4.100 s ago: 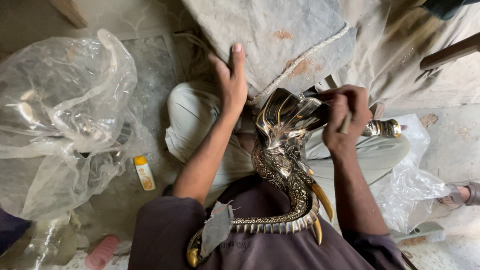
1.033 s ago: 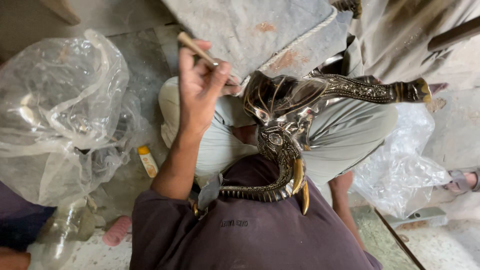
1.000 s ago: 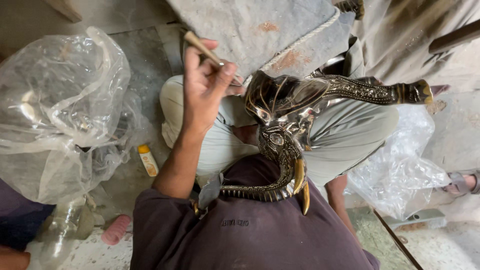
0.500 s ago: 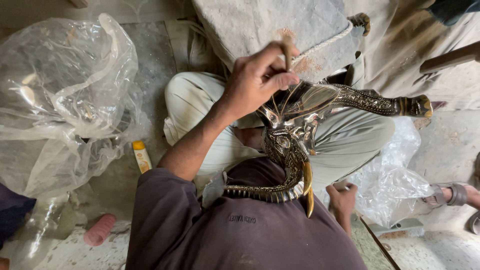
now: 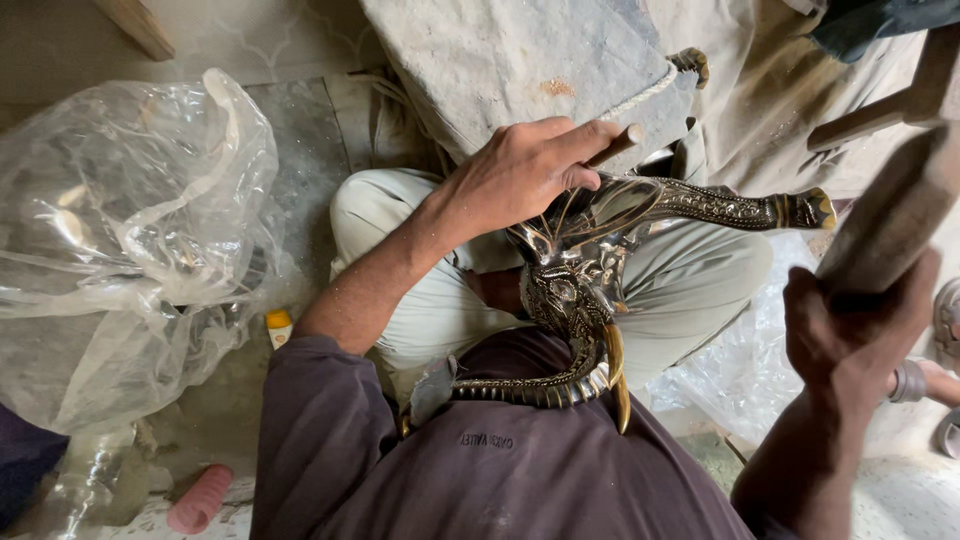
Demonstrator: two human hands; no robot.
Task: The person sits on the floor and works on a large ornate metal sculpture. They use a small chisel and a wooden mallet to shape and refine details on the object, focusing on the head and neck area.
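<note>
Head view: a dusty stone floor, a grey stone slab (image 5: 520, 60) ahead and a crumpled clear plastic bag (image 5: 130, 230) to the left. A seated person holds an ornate dark-and-gold metal elephant-head casting (image 5: 590, 290) across the lap, its trunk pointing right. The left hand (image 5: 520, 175) is clamped on a thin wooden-handled punch (image 5: 615, 145), standing on the casting's top. The right hand (image 5: 850, 335), raised to the right, grips a blurred wooden mallet (image 5: 895, 215), well apart from the punch.

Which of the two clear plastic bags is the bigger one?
The puffed-up bag on the left, beside the left arm; the other bag lies flatter under the right knee.
</note>
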